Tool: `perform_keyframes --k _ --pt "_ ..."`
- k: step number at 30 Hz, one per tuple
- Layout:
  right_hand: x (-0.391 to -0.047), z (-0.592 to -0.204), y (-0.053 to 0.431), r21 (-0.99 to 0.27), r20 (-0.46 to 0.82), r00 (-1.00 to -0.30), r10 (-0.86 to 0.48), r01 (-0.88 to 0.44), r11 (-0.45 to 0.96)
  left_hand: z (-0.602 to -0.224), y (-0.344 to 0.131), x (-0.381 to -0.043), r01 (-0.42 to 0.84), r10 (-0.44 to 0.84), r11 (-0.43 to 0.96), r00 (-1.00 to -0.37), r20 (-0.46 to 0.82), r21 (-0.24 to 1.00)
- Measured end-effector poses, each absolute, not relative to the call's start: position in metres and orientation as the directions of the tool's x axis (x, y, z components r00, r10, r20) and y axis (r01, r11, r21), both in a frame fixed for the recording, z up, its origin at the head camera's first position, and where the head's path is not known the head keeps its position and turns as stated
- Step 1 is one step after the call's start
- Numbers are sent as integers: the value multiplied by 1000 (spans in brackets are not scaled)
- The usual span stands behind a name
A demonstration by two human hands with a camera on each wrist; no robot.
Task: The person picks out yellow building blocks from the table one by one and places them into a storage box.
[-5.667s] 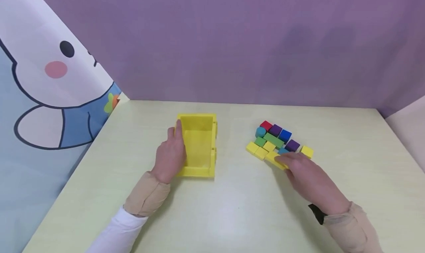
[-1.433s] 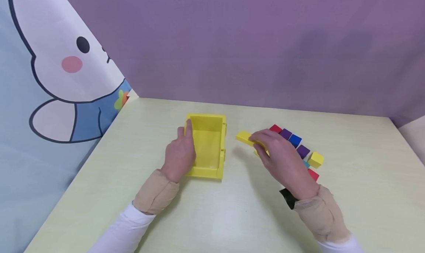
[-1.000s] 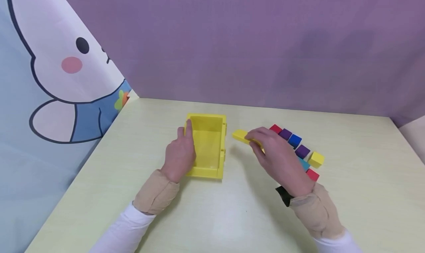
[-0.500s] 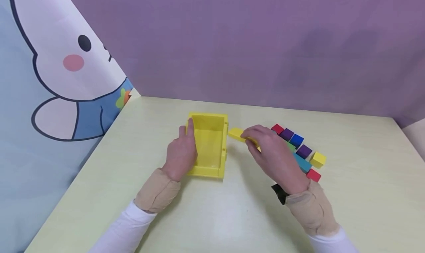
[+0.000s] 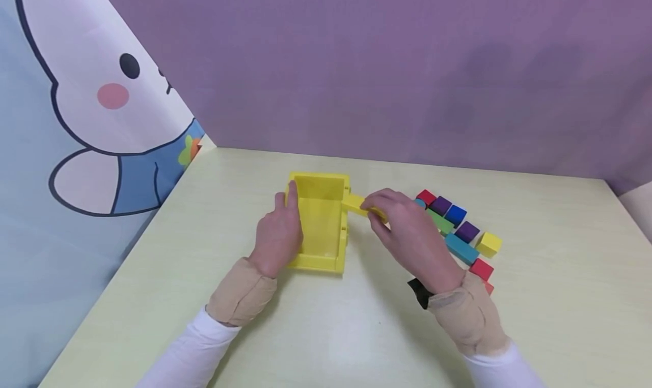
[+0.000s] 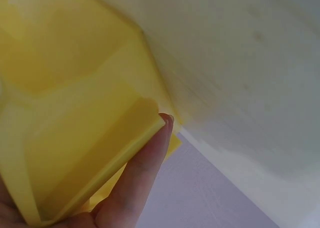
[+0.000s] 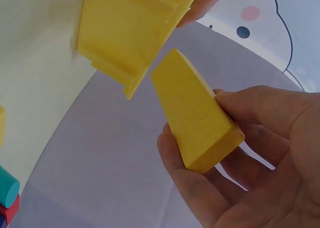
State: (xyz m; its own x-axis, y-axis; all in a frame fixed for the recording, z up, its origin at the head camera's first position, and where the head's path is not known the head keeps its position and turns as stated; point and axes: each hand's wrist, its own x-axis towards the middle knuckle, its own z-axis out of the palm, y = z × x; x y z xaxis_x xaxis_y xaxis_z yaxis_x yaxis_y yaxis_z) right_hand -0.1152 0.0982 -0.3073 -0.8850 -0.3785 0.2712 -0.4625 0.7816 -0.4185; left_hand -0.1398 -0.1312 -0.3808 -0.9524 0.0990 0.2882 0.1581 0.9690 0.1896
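Observation:
My left hand (image 5: 277,235) holds the left wall of a yellow open-topped box (image 5: 333,262), one finger lying straight along the rim. In the left wrist view, a finger (image 6: 142,175) presses along the outside of the box wall (image 6: 95,153). My right hand (image 5: 410,235) pinches a long yellow block (image 5: 353,203) between thumb and fingers. From the head, the block's far end overlaps the box's right rim. The right wrist view shows the block (image 7: 192,112) apart from the box (image 7: 120,35). No blocks show inside the box.
Right of the box, loose blocks lie partly under my right arm: a green block (image 5: 440,222), a teal block (image 5: 461,248), a yellow cube (image 5: 489,244), a red block (image 5: 481,269) and several others. A purple backdrop (image 5: 356,77) rises behind the table (image 5: 326,331).
My right hand has lifted a long yellow block off the pile's near side and carried it left to the box's right rim. The left hand has stayed on the box.

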Motion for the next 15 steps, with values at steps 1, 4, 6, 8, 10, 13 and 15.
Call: perform_keyframes --k 1,4,6,8,10,13,15 --pt "-115 -307 97 -420 266 -888 -376 -458 784 -381 -131 -140 158 99 969 -953 288 188" --pt "-116 -306 95 -425 255 -893 -372 -449 786 -381 -132 -140 154 99 972 -954 284 180" --pt "-116 -305 93 -427 252 -894 -371 -447 786 -381 -132 -141 151 97 972 -955 280 179" --pt "-117 -305 91 -429 251 -894 -372 -447 785 -381 -133 -141 149 95 972 -956 278 179" --pt "-117 -304 89 -430 250 -894 -372 -447 784 -381 -133 -141 150 96 972 -956 278 182" --pt "-117 -304 86 -429 250 -894 -372 -446 785 -381 -133 -141 156 99 970 -953 287 184" --pt "-117 -304 84 -430 251 -894 -370 -445 785 -382 -133 -141 160 101 970 -952 289 186"
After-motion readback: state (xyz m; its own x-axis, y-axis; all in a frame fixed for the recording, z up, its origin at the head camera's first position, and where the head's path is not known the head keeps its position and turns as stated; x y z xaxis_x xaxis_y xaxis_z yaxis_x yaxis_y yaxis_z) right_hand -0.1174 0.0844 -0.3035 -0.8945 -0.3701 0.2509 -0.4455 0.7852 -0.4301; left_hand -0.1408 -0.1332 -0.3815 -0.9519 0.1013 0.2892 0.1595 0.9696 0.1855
